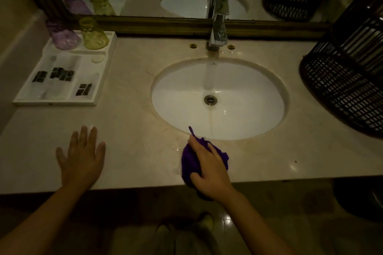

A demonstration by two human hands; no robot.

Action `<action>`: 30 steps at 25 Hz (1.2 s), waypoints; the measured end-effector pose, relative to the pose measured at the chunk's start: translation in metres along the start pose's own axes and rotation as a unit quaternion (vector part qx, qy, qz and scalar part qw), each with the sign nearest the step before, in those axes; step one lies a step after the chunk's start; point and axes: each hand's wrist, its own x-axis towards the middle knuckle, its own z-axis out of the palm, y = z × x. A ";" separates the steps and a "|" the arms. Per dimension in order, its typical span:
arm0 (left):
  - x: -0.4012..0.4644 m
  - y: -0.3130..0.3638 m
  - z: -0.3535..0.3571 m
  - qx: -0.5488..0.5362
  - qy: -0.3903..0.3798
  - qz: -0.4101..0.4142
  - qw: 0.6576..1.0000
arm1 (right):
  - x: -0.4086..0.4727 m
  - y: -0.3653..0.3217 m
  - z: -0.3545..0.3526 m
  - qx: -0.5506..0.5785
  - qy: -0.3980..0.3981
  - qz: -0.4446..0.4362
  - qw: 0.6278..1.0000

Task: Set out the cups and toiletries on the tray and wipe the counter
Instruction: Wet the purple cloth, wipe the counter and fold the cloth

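- The white tray (62,101) sat at the far left of the counter (128,130), against the mirror frame, with the purple cup (63,36) and the yellow cup (93,34) standing mouth-down side by side in its back compartment. The small toiletry packets (61,73) lay in the front compartments, so I judged the setting-out finished and only the wiping left.
- My left hand (83,157) lay flat on the counter near the front edge, fingers spread apart and holding nothing. It served well as a brace; I thought it best to keep it clear of the wet patch so I would not smear it again.
- Between my hands a few water drops (174,148) glinted on the stone. Those were what the stroke needed to catch.
- My right hand (209,172) was clamped on the purple cloth (187,161), pressing it onto the counter just at the front rim of the sink (219,97). Part of the cloth hung over the counter's front edge; bunching it flatter under the palm would have given more contact.
- Water was running from the tap (218,27) into the basin. I reckoned overlapping strokes along the rim, pushing water toward the basin, would do best.
- The black basket (342,80) stood at the far right, and the counter beside it would want wiping too.
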 end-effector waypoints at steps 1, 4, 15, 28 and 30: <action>0.000 0.001 -0.001 -0.003 0.002 0.000 1.000 | -0.006 0.004 -0.003 -0.016 0.003 -0.004 1.000; -0.001 0.004 -0.002 -0.011 0.008 0.001 1.000 | -0.016 0.015 -0.006 -0.155 0.086 0.041 0.983; -0.005 0.008 -0.006 -0.019 0.013 0.002 1.000 | 0.005 0.025 -0.006 -0.144 0.229 0.298 0.915; -0.007 0.012 -0.010 -0.018 0.012 0.001 1.000 | -0.011 -0.039 0.062 -0.160 0.003 -0.152 0.975; -0.009 0.011 -0.009 -0.018 0.005 -0.003 1.000 | -0.011 -0.030 0.052 -0.159 -0.039 -0.186 0.969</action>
